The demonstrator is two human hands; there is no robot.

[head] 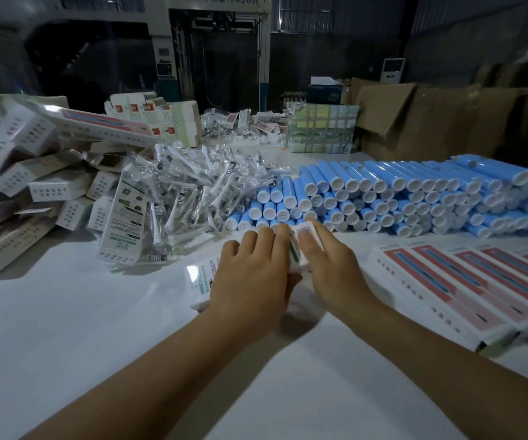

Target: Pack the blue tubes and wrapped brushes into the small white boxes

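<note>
On white table (97,328), L hand (250,271) & R hand (332,265) fingers grasp small white box (300,249) btwn them.

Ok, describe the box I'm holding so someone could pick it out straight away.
Start at the stack of blue tubes across the white table. Just in front of its near left end, both hands grip one small white box. Unlike the boxes piled at far left, it lies alone and has green print.

- One head camera is looking forward and down across the table (66,328) — wide-angle, bending the edges.
- It is sitting close above the hands, near frame centre.
- It is facing the tubes (399,198) and the dark hall behind.
</note>
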